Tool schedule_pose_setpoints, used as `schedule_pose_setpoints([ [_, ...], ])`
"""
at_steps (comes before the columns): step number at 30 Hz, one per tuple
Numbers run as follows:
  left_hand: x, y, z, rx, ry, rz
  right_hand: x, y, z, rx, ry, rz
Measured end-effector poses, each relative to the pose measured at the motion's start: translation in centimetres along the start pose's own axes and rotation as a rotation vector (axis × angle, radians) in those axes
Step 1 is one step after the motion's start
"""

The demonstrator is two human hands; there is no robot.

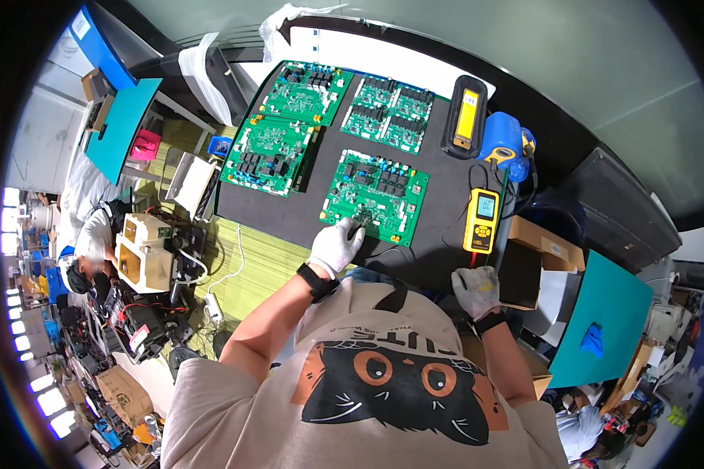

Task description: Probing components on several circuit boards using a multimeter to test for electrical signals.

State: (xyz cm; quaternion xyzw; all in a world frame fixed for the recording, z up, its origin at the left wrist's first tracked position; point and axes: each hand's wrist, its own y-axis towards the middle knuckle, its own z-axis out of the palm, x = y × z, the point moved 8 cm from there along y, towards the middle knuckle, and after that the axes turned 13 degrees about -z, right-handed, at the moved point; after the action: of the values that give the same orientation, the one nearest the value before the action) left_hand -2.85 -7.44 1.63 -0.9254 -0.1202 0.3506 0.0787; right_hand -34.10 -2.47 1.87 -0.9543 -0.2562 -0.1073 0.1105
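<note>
My left hand (pixel 337 245), in a white glove, rests at the near left edge of a green circuit board (pixel 377 195). Its fingers are closed, with something small and dark at the tips that I cannot make out. A thin black wire runs over the mat beside it. My right hand (pixel 476 290), also gloved, is curled at the mat's near right edge, just below a yellow handheld meter (pixel 483 221) with a lit screen. A short red lead shows between meter and hand; what the fingers hold is hidden.
On the black mat (pixel 281 220), larger green boards (pixel 267 152) lie at the left and a panel of smaller boards (pixel 389 113) at the back. A black case with a yellow label (pixel 465 117) and a blue tool holder (pixel 502 137) stand back right. A cardboard box (pixel 547 242) adjoins the right side.
</note>
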Motion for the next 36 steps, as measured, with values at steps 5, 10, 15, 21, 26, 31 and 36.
schedule_pose_setpoints([
  [5, -0.5, 0.8, -0.1, -0.082, 0.004, 0.006, 4.4, 2.6, -2.6, -0.228, 0.019, -0.291],
  [10, 0.6, 1.6, 1.0, 0.024, -0.067, -0.051, 6.0, 3.4, -0.2, -0.129, 0.111, -0.406],
  [15, 0.6, 1.3, 0.6, 0.109, -0.161, -0.135, 4.7, 2.4, 1.7, 0.069, 0.148, -0.389],
  [21, 1.1, 1.7, 1.3, 0.024, -0.102, -0.104, 2.7, -0.1, 2.0, 0.187, 0.002, -0.329],
  [26, -0.5, 2.9, 0.6, -0.102, 0.003, -0.098, 2.6, 1.9, -0.3, -0.118, 0.026, -0.290],
  [31, -1.4, 4.1, 0.2, -0.182, -0.015, -0.137, 3.6, 5.0, 0.1, -0.261, 0.173, -0.188],
  [36, -1.4, 4.8, 0.8, -0.216, 0.038, -0.115, 2.4, 6.1, 2.7, -0.112, 0.180, -0.109],
])
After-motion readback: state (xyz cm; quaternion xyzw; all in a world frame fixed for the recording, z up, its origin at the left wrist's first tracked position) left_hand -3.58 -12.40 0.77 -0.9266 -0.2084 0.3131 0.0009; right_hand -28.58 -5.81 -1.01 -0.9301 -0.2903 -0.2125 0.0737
